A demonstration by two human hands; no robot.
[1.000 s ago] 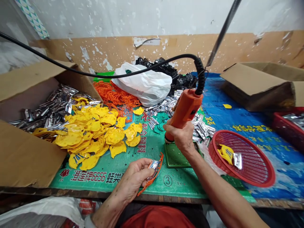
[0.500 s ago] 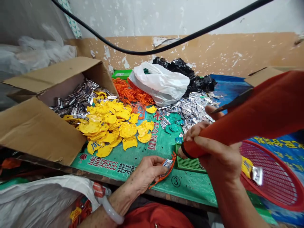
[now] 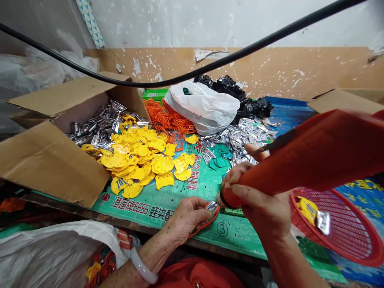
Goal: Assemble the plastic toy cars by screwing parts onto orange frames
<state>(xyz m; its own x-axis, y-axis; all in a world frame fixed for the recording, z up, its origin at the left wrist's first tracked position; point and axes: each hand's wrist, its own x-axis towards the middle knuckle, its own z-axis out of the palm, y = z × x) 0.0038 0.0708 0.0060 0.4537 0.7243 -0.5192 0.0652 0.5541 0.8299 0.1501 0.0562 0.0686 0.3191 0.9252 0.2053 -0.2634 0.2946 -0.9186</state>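
My left hand [image 3: 192, 218] is closed, pinching a small orange plastic part [image 3: 207, 228] with a shiny silver piece [image 3: 211, 206] on it, close to the table's front edge. My right hand [image 3: 264, 208] wraps round a thick red tube-shaped tool [image 3: 279, 164], perhaps a power screwdriver, with a black ring near its lower end. That end is at the far end of the orange part; the tool's tip and any contact are hidden by my fingers. Behind the tool, a green perforated tray [image 3: 235, 212] is mostly covered.
Yellow plastic pieces [image 3: 135, 160] spill before an open cardboard box [image 3: 54, 164] at left. Behind lie orange frames [image 3: 168, 118], a white bag [image 3: 204, 106], black parts [image 3: 255, 106] and silver pieces [image 3: 243, 136]. A red basket [image 3: 354, 232] stands right. A black cable [image 3: 180, 82] hangs across.
My right hand and the red tool have moved left, closer to the orange part, and now cover more of the green tray. My left hand stays nearly still. The cable hangs lower.
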